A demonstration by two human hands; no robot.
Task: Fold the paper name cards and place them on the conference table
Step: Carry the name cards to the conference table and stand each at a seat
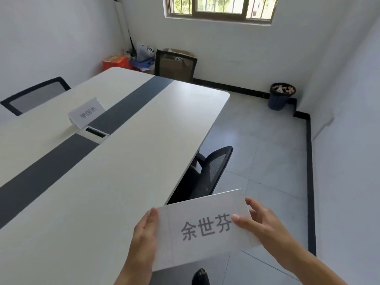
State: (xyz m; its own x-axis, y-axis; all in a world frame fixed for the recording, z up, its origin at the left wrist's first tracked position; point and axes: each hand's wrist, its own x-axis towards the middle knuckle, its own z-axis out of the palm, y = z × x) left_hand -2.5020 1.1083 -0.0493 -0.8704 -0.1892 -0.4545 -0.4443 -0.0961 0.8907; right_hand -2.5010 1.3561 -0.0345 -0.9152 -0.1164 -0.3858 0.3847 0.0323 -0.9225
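1. Head view: the white rectangular paper sheet printed with three large black characters (201, 229) is in the air in front of you. It hangs just off the near right edge of the white tabletop with the dark grey centre stripe (123, 182) and does not touch it.
2. Your left grip (144, 233) is closed on the sheet's left edge, thumb near the upper left corner. Your right grip (265, 225) pinches the right edge, thumb on the printed face beside the last character and fingers behind.
3. Handling, judged: very light, thin and limp. It reads flat because both ends are supported; held by one end it would likely droop.
4. Paper takes a crease for good, so a stray pinch will show. The surface looks matt and dry, so it is unlikely to slip.
5. Faint straight lines cross the sheet; I cannot tell whether they are creases or printed guides.
6. Where to hold: the short margins, clear of the characters. For a sharp fold, lay it on the tabletop and run a fingertip along the line.
7. Reference: one folded white paper name card (87, 113) stands tent-like on the far left of the tabletop, beside the stripe. Expect the same light build, easily knocked over; seat both lower edges flat.
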